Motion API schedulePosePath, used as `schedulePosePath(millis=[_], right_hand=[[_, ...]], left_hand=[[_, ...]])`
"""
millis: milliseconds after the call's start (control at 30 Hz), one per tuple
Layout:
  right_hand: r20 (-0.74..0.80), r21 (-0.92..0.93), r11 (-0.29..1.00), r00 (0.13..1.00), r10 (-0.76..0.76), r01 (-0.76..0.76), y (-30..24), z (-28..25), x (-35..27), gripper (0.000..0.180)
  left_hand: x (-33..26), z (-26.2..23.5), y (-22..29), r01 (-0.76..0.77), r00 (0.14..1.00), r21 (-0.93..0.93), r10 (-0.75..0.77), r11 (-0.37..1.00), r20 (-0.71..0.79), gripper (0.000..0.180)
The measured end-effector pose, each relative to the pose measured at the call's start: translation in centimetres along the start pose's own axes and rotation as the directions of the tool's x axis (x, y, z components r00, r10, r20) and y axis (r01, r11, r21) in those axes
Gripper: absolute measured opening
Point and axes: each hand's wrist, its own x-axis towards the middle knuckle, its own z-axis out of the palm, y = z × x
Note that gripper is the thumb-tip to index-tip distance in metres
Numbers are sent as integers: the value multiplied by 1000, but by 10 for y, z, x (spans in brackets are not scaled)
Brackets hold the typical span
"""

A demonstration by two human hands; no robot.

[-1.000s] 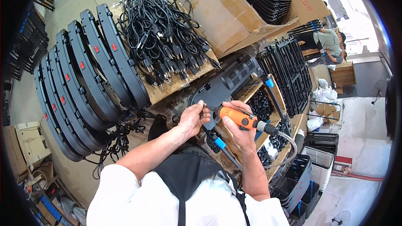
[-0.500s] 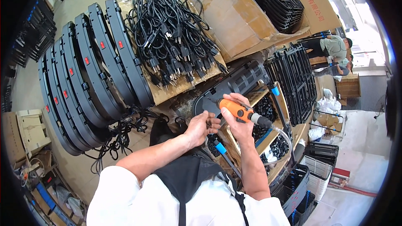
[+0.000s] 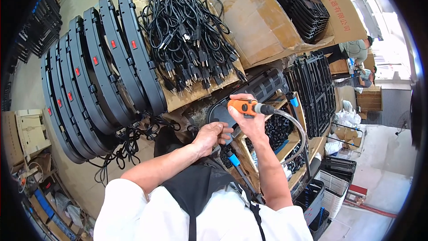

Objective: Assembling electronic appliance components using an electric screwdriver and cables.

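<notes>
My right grip (image 3: 249, 122) wraps the orange tool (image 3: 245, 106) near the black housing (image 3: 264, 84), my left grip (image 3: 209, 136) half-curls, contents impossible to tell, and the hose (image 3: 300, 128), snagging, could drag my aim askew.

A row of housings (image 3: 141, 53) stands left. Right of it, power cords (image 3: 183, 35) lie on cardboard (image 3: 178, 101), then comes a carton (image 3: 240, 13) with stacked parts (image 3: 298, 4) inside. The right hand (image 3: 249, 125), right of the left hand (image 3: 208, 137), holds a power tool (image 3: 245, 107) before another housing (image 3: 269, 82). To the right, a tray (image 3: 299, 109) holds small parts (image 3: 276, 131), with frames (image 3: 312, 93) behind it.
</notes>
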Motion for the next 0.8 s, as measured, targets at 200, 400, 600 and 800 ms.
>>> schedulePosePath(millis=[200,400,600,800], right_hand=[[62,-57,998,998,22,-18,-1,0,5,32],[24,-36,997,997,-71,72,8,0,2,35],[8,-2,998,998,-62,62,22,2,3,35],[7,100,995,1000,-10,9,12,3,2,45]], left_hand=[[2,-6,6,12,1000,-99,-14,995,-23,33],[7,-12,2,37,999,-165,-39,986,-7,31],[11,-12,1,57,997,-187,-64,981,-32,32],[15,-5,9,35,999,-178,-39,983,-20,30]])
